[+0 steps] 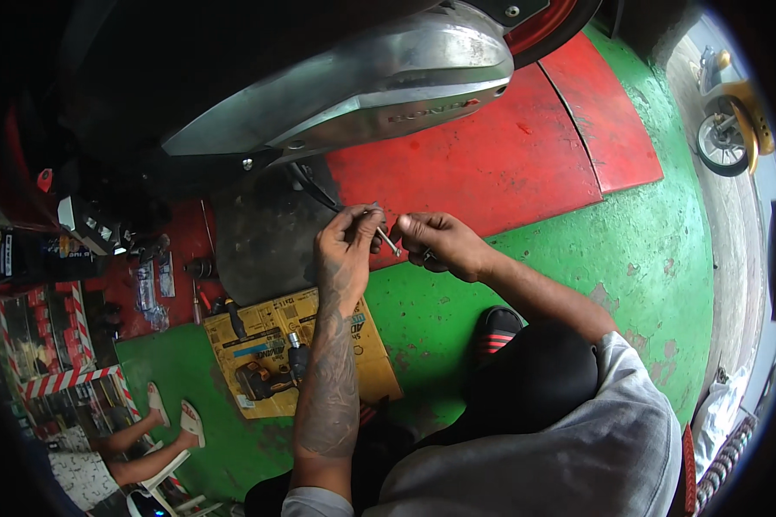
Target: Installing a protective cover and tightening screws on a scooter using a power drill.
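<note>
My left hand (347, 246) is raised in front of me, thumb and fingers pinched on a long thin metal bolt (390, 239). The bolt slants down to the right, with its thicker end lowest. Close beside it, my right hand (447, 246) is closed with its fingers curled. Something small and shiny shows at those fingers, too little to name. Beyond both hands is the silver engine cover (388, 95) of a scooter, with a dark hose (315, 188) hanging beneath it.
A cordless impact wrench (267, 379) with a socket lies on yellow cardboard (375, 379) at the left. Under the scooter is a red platform (491, 164) on a green floor (629, 258). At lower left, a person (138, 461) in sandals sits near shelves (52, 345).
</note>
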Motion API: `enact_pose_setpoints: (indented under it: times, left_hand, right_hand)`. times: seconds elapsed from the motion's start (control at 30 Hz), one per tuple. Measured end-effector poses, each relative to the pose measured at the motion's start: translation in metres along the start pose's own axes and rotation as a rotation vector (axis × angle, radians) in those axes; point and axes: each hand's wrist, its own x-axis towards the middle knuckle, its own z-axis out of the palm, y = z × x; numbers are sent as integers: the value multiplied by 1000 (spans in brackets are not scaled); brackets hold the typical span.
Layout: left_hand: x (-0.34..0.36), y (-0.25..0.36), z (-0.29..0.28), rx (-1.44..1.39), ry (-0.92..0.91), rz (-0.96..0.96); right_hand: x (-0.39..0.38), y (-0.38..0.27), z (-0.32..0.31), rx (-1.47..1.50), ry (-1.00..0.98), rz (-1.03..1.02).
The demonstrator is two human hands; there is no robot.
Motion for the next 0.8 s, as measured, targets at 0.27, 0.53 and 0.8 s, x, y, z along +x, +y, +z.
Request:
enact_pose_setpoints:
  times: [0.27,0.53,0.8]
  left_hand:
    - [-4,-18,17,-68,23,62]
    - [-55,-21,16,202,123,452]
    - [-51,0,2,450,245,728]
  right_hand:
    - [-3,-5,14,-328,9,-216]
    - [-3,-6,18,263,19,-58]
    - [-9,-8,32,276,33,-7]
